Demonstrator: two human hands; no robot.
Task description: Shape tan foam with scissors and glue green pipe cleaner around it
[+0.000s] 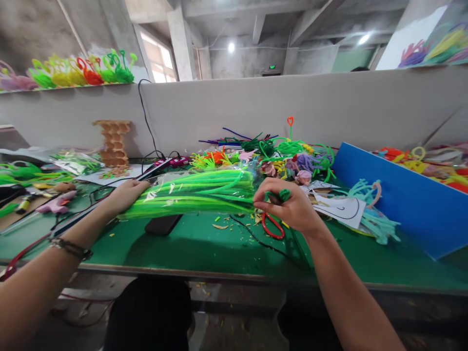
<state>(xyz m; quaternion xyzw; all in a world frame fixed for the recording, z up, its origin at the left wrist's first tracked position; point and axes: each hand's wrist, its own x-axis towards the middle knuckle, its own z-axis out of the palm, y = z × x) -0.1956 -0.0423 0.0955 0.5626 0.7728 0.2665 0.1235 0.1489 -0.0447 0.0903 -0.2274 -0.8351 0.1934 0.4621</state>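
Observation:
A clear plastic bag of bright green pipe cleaners stretches sideways above the green table. My left hand is closed on the bag's left end, its fingers partly hidden behind it. At the right end, my right hand pinches the plastic edge between thumb and fingers. A small dark green curled piece shows within the right hand's fingers; its kind is unclear. Below that hand lies a red loop, perhaps a handle, on the table. Under the bag sits a black phone-like slab.
Colourful pipe-cleaner pieces are heaped behind the bag. On the right stand a blue board, a paper drawing and a pale teal bundle. Cables, tools and a pink figure lie left. A grey partition rises behind.

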